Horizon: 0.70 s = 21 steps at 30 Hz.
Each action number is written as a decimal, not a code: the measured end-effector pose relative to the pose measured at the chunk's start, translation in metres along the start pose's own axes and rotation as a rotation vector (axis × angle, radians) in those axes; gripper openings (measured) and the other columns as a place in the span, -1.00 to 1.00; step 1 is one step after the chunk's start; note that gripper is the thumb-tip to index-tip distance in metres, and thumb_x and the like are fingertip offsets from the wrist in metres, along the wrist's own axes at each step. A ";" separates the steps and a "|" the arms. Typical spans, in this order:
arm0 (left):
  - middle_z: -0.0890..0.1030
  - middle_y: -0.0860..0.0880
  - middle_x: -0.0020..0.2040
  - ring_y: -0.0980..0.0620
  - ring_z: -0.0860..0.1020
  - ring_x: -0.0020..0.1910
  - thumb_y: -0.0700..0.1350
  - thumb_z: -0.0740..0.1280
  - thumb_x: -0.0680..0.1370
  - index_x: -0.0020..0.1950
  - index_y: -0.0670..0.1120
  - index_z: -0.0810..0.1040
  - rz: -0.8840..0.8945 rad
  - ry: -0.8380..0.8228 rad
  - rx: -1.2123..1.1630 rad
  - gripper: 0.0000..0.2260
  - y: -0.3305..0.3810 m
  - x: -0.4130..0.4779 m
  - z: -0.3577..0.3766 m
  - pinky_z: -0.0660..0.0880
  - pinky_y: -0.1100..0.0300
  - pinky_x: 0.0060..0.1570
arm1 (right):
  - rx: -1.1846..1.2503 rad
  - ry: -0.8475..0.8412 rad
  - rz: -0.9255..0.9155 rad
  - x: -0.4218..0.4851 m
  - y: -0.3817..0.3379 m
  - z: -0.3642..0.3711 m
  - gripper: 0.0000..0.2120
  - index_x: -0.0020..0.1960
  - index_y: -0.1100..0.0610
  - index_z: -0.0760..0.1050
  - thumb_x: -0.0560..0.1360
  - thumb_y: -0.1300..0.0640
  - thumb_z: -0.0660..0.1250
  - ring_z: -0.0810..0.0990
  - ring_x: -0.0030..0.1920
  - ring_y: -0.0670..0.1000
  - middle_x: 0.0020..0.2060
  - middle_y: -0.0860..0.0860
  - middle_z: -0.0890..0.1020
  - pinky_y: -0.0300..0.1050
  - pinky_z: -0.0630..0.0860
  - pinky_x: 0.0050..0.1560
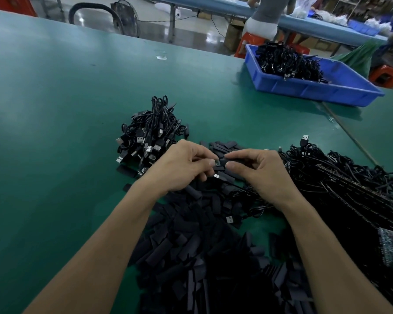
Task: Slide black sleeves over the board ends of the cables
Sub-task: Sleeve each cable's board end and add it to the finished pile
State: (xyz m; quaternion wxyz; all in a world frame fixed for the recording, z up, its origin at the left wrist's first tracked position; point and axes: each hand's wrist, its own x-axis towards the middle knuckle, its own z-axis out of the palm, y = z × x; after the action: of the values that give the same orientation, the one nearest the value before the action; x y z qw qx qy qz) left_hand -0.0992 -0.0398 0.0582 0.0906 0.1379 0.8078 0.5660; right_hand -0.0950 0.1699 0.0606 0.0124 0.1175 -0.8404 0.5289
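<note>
Both bare forearms reach forward, converging. The left hand and right hand meet fingertip to fingertip, knuckles up. Each pinches with thumb and forefinger.

blue bin far right | red stool | floor fan

Two bare forearms, left hand and right hand (no sleeves, no gloves)
</note>
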 end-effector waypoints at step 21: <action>0.68 0.06 -0.32 0.19 0.63 -0.33 -0.10 0.41 0.59 -0.18 -0.04 0.66 0.114 0.175 0.258 -0.84 0.004 -0.002 0.002 0.55 0.32 -0.22 | 0.068 0.077 -0.114 -0.007 -0.002 0.008 -0.84 -0.04 0.00 0.67 0.47 0.24 0.50 0.65 -0.31 -0.16 -0.31 -0.15 0.71 -0.35 0.53 -0.22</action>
State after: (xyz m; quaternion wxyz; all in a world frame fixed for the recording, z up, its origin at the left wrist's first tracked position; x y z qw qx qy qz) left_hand -0.0963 -0.0372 0.0610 -0.0308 0.1442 0.8695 0.4714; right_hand -0.0870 0.1632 0.0580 0.0709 0.1449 -0.8129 0.5596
